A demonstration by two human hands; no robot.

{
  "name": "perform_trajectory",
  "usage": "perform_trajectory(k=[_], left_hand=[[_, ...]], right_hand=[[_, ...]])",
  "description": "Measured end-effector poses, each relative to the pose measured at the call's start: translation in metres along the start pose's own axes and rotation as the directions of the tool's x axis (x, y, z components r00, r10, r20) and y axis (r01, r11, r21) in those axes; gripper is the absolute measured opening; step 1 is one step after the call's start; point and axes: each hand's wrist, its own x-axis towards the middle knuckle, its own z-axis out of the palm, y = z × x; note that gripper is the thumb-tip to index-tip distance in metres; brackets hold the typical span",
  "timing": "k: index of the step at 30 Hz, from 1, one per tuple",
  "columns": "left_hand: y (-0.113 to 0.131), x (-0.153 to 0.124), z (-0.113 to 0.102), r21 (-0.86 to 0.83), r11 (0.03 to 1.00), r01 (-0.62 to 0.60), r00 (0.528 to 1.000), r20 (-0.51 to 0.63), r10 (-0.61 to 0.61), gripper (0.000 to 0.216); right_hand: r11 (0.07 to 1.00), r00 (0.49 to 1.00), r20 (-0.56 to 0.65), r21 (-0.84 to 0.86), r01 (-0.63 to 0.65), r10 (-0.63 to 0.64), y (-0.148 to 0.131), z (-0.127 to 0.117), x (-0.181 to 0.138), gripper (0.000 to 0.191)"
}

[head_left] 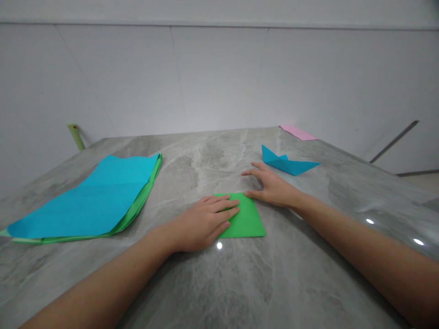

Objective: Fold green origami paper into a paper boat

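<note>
A green sheet of folded paper (244,221) lies flat on the grey table in front of me. My left hand (206,221) rests on its left part, palm down with fingers stretched out, hiding that side. At the paper's far right corner is my right hand (270,185), its thumb at the edge and its other fingers spread in the air above the table. Just beyond that hand sits a blue folded paper boat (288,165).
A stack of blue and green paper sheets (92,196) lies at the left. Pink paper (298,132) is at the far right edge of the grey marbled table (212,155). Behind the table rises a white wall (219,82), with a green strip (76,136) at the left.
</note>
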Motion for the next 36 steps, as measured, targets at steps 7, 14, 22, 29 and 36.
perform_trajectory(k=[7,14,22,29,36], left_hand=[[0.001,0.000,-0.001,-0.006,1.000,0.005,1.000,0.004,-0.005,0.042],[0.002,0.000,-0.002,0.018,1.000,0.019,0.999,0.028,-0.020,0.043],[-0.001,-0.001,0.002,0.001,0.995,0.104,0.995,0.008,-0.104,0.042],[0.000,-0.001,0.000,-0.020,0.990,0.136,0.990,0.051,-0.135,0.043],[0.001,-0.002,-0.001,-0.019,0.988,0.150,0.986,0.072,-0.148,0.043]], right_hand=[[0.999,1.000,-0.009,-0.044,0.005,-0.006,0.009,-0.002,0.003,0.056],[0.997,1.000,-0.011,-0.073,0.000,-0.001,0.008,-0.002,0.004,0.055],[0.994,0.993,-0.058,-0.041,0.105,-0.107,-0.011,0.008,-0.005,0.055],[0.998,1.000,0.006,-0.059,-0.005,0.005,-0.004,0.001,-0.002,0.065],[0.999,0.999,-0.014,-0.032,-0.036,0.036,0.008,-0.001,0.001,0.066]])
